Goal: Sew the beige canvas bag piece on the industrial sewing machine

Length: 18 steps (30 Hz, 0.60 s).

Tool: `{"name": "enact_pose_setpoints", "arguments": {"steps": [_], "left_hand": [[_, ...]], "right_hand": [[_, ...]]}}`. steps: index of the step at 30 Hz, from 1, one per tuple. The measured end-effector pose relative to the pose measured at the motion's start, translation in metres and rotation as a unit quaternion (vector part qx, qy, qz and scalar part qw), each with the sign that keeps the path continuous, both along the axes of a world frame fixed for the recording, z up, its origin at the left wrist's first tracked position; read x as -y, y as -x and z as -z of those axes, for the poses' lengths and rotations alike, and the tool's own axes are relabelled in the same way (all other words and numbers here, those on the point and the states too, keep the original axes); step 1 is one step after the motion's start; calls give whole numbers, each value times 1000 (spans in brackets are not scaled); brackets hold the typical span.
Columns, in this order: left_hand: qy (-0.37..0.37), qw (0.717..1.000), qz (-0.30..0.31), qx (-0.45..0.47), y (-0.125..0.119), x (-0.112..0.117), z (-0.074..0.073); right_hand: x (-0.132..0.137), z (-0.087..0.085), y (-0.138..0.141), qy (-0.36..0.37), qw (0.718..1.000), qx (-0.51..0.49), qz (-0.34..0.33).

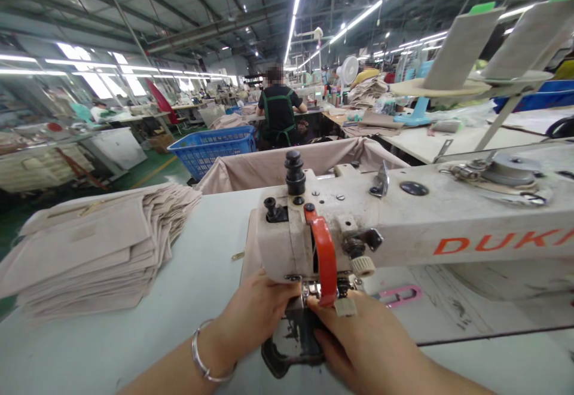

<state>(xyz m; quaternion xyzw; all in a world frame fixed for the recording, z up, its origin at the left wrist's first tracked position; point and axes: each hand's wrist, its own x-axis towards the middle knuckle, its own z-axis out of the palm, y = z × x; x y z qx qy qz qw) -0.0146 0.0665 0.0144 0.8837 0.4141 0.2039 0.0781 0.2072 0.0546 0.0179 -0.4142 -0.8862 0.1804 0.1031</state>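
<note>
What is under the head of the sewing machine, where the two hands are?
Under the sewing machine head a dark plate shows on the table. The left hand and right hand meet at the presser foot. The needle point is covered by them.

table (pixel 197 275): pale grey-green top, pretty scuffed, runs from 9 o'clock across to 3 o'clock
fabric stack (pixel 94 251): big pile of beige cut pieces at 9 o'clock, fanned out and leaning
sewing machine (pixel 403 227): white, sits from centre out to 3 o'clock, orange lettering on its arm
dark plate (pixel 291 341): black worn patch at 6 o'clock, right under the machine's head
pink clip (pixel 401 294): lying flat at about 4 o'clock, just beside the machine's base
</note>
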Motion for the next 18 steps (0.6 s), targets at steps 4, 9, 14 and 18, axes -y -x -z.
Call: {"name": "enact_pose_setpoints", "arguments": {"steps": [4, 9, 14, 18], "left_hand": [[-25, 1000, -7, 3, 0, -4, 2], [-41, 999, 10, 14, 1, -4, 3], [-17, 999, 16, 39, 3, -6, 4], [29, 999, 0, 34, -3, -5, -1]], "right_hand": [[2, 5, 0, -19, 1000, -14, -3], [3, 7, -1, -26, 999, -19, 2], [5, 6, -1, -39, 999, -13, 9], [4, 5, 0, -34, 999, -10, 17]]}}
